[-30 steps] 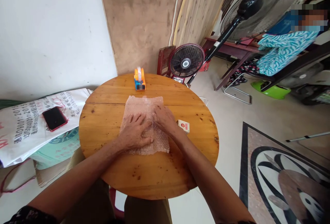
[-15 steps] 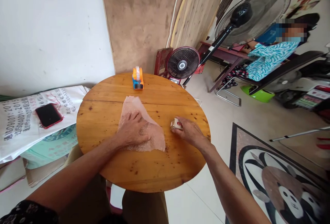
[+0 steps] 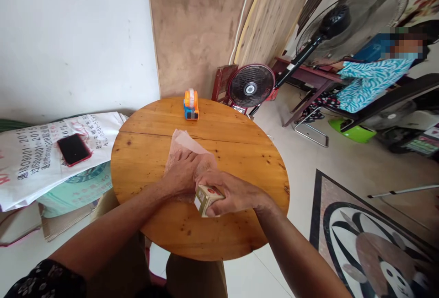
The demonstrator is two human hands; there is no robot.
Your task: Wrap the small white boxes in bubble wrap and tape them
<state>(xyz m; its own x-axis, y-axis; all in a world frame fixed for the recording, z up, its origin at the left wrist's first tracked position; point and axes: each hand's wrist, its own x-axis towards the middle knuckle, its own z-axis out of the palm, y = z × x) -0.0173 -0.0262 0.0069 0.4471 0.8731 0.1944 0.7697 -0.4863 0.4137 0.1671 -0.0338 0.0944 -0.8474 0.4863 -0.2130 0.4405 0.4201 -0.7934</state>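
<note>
A sheet of clear bubble wrap (image 3: 185,141) lies on the round wooden table (image 3: 247,151). Flat on the sheet rests my left hand (image 3: 181,172), fingers stretched out. My right hand (image 3: 231,192) grips a small beige cardboard box (image 3: 207,197) with a red mark on it, thumb on the near side and fingers on the far side. The box is raised over the near right part of the wrap, close beside my left hand. Part of the wrap is hidden under both hands. Toward the far edge of the table stands an orange and blue tape dispenser (image 3: 191,104).
To the left, a phone (image 3: 73,149) lies on white printed sacks (image 3: 30,142). Beyond the table are a small fan (image 3: 251,88) and a large black stand fan (image 3: 332,21). A person in a blue patterned top (image 3: 373,83) sits at a desk on the right.
My right hand has lifted the box off the table and brought it left, over the bubble wrap. My left hand stays on the wrap. The view has shifted slightly left.
</note>
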